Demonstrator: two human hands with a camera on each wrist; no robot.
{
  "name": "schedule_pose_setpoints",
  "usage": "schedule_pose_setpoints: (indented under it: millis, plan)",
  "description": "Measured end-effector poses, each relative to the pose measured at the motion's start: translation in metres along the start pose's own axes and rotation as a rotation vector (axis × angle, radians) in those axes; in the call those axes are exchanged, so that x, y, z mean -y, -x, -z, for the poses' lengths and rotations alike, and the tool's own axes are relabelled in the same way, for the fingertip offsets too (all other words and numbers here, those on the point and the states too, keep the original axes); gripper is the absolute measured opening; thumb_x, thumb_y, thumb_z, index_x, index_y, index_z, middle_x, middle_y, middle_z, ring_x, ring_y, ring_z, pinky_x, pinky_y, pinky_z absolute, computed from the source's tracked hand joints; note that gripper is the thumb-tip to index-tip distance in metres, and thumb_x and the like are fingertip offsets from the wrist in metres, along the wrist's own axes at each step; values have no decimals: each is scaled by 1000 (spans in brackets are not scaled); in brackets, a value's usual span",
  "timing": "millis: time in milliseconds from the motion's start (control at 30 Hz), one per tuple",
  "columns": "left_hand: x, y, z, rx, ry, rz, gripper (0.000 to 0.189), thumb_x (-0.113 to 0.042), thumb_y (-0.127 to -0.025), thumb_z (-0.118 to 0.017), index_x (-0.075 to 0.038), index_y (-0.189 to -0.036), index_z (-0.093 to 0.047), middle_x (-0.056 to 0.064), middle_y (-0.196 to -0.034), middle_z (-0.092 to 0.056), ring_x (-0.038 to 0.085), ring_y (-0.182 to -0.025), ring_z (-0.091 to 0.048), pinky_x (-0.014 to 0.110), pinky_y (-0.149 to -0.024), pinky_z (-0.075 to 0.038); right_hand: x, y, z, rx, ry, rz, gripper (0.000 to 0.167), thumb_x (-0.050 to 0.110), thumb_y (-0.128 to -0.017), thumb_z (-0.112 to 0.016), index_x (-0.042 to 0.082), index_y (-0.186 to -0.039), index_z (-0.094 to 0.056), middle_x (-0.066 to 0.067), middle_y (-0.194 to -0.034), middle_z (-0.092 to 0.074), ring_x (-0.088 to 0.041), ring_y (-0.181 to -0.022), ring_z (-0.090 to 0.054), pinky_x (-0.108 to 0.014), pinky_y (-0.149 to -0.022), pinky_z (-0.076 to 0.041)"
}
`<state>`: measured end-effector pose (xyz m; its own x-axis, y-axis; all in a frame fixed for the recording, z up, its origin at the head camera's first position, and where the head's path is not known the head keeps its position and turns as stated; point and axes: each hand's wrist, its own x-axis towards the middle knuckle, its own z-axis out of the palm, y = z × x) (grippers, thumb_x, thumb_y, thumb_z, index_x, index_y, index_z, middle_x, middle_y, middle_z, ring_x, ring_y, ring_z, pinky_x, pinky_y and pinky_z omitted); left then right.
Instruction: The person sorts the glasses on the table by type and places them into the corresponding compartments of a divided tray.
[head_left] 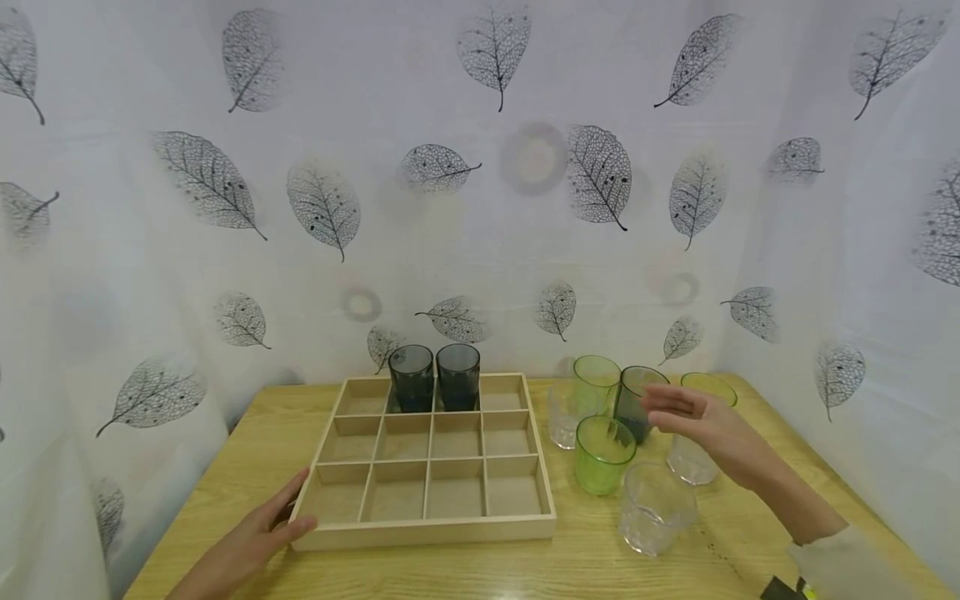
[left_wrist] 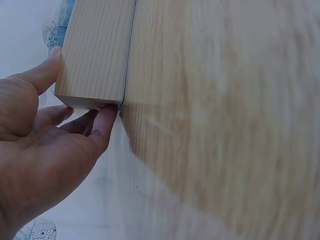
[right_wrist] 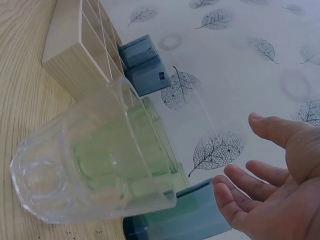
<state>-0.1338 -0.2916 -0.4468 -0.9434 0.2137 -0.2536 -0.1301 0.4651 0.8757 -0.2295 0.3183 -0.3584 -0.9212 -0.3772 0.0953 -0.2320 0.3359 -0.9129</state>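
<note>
A light wooden tray (head_left: pixel 420 530) divided into compartments lies on the table. Two dark blue-grey glasses stand side by side in the middle compartments of its back row: a left one (head_left: pixel 412 383) and a right one (head_left: pixel 458 383). My left hand (head_left: pixel 251 533) holds the tray's front left corner, thumb at the top edge and fingers against the side. Over the group of glasses on the right, my right hand (head_left: pixel 705 425) hovers with nothing in it, fingers extended. Nearest its fingertips is a third dark glass (head_left: pixel 633 412), partly covered by the hand in the head view.
Around the dark glass stand a green glass (head_left: pixel 603 462) in front, a green glass (head_left: pixel 597 375) behind, a yellow-green glass (head_left: pixel 708 385), and clear glasses, the nearest one (head_left: pixel 652 517) by the tray's right side. A leaf-print curtain (head_left: pixel 495 242) closes off the back and sides.
</note>
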Motion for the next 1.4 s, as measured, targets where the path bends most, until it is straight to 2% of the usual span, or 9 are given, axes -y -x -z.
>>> schedule_pose_setpoints:
  millis: [267,467,567,700,800,1067,1133,1333,1400]
  plan:
    - [0,2,-1,-4,1,-21,78,-25,-110,-53,-1,-165,-3,34,-165,-7,53,-147,-26,23,-92,-48,-17,17,23,-85,51,9,56,15,-107,-60,-14,-150,-39,12,-131,-67,-1,-116,-64,-14,-92,-47]
    - [0,3,-1,-11,-13,-15,78,-26,-110,-52,-2,-166,-3,33,-166,-7,54,-147,-25,25,-93,-49,-23,21,33,-108,51,-19,57,18,-107,-59,-14,-151,-39,20,-127,-65,4,-114,-62,-12,-91,-44]
    - [-1,3,-1,-7,-5,-8,78,-26,-111,-52,-1,-165,-2,33,-166,-4,55,-148,-21,33,-99,-49,-24,21,35,-124,69,-36,59,20,-108,-59,-13,-152,-37,16,-131,-63,7,-114,-60,-11,-90,-42]
    - [-1,2,-1,2,10,6,79,-28,-111,-51,-1,-165,0,34,-166,1,55,-149,-14,53,-109,-42,-24,17,36,-164,184,-46,63,28,-108,-60,-9,-154,-37,-11,-146,-57,11,-114,-54,-7,-88,-39]
    - [-2,3,-2,2,16,11,79,-28,-111,-51,-2,-165,0,33,-166,2,55,-149,-13,58,-110,-39,-25,12,34,-197,261,-39,67,29,-106,-62,-9,-155,-37,-28,-149,-49,-4,-122,-57,-5,-89,-39]
    - [-3,3,-2,-10,-7,-5,78,-29,-111,-51,-4,-166,-2,31,-167,-2,53,-150,-15,41,-105,-46,-34,-4,26,-241,276,-24,73,27,-104,-67,-14,-154,-33,-34,-148,-48,-36,-131,-55,-6,-87,-40]
    - [-2,3,-2,-7,-8,-1,78,-30,-111,-51,-4,-166,-2,30,-167,-2,52,-150,-15,42,-105,-45,-36,-9,25,-239,289,-25,74,26,-103,-67,-15,-154,-33,-36,-148,-47,-51,-133,-48,-6,-85,-39]
    - [-1,3,-2,-17,-12,10,78,-30,-111,-52,-4,-166,-4,32,-166,-2,55,-149,-19,52,-105,-46,-36,-19,21,-232,308,-30,77,27,-103,-68,-16,-154,-31,-38,-150,-43,-54,-135,-46,-7,-86,-40]
    - [-1,3,-2,-18,-3,11,78,-30,-111,-52,-4,-166,-4,32,-166,-1,56,-148,-19,55,-105,-46,-35,-22,20,-231,313,-31,78,28,-102,-69,-16,-154,-30,-38,-151,-42,-54,-135,-46,-17,-93,-48]
